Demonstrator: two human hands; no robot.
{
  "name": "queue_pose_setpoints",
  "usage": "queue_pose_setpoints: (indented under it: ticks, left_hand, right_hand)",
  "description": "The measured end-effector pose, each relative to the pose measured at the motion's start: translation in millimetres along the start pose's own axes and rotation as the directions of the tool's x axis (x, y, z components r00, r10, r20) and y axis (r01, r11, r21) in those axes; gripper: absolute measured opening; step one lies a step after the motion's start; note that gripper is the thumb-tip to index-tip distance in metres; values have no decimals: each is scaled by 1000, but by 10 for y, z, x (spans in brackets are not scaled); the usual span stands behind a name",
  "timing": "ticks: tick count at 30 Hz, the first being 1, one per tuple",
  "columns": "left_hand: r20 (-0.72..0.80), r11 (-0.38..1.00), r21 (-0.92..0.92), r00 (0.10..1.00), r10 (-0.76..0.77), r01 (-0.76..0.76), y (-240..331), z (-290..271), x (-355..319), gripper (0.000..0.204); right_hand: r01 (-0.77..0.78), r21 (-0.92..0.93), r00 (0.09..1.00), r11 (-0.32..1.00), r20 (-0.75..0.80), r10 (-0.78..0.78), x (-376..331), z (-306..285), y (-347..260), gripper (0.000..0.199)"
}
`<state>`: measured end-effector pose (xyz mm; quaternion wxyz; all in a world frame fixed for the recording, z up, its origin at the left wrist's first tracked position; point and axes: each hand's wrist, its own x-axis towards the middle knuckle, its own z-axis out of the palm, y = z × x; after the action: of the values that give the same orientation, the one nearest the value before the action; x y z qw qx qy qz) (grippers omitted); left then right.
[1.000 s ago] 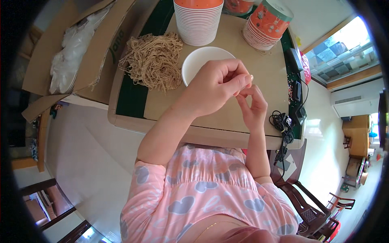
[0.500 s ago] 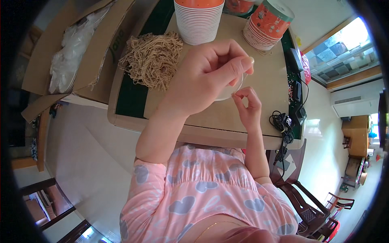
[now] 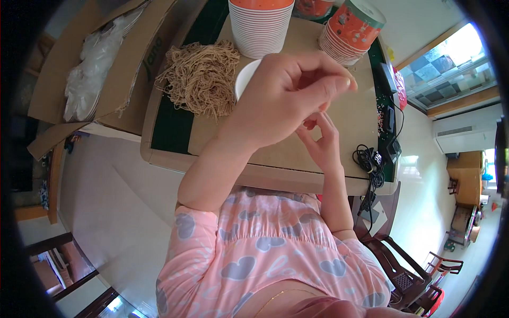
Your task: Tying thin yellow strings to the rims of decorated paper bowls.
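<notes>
Left hand (image 3: 289,98) pinched, right hand (image 3: 322,139) curled; can't tell if either holds anything | white bowl (image 3: 244,79) partly behind left hand, beside string (image 3: 201,78) | brown board (image 3: 356,119) shows between right hand and wires (image 3: 364,157) | table edge (image 3: 278,179) near pink dress (image 3: 273,228)

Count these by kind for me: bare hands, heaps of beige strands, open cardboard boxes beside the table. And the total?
Bare hands: 2 (left hand, right hand)
Heap of beige strands: 1
Open cardboard box: 1
Total: 4
</notes>
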<state>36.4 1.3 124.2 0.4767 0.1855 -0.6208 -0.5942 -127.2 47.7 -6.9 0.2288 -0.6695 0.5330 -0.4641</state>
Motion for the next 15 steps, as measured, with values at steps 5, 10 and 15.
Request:
queue_pose_setpoints:
  ticks: [5, 10, 15]
  left_hand:
    - [-64, 1000, 21, 998, 13, -11, 31, -146, 13, 19]
    - [-119, 1000, 15, 993, -2, 4, 103, -223, -81, 19]
    - [-140, 1000, -1, 990, -28, 28, 126, -368, -201, 17]
  right_hand:
    - [58, -61, 997, 996, 63, -54, -24, -85, -45, 29]
    - [54, -181, 989, 982, 142, -28, 114, -210, -54, 23]
    - [-57, -158, 991, 986, 109, 74, 552, -350, 139, 22]
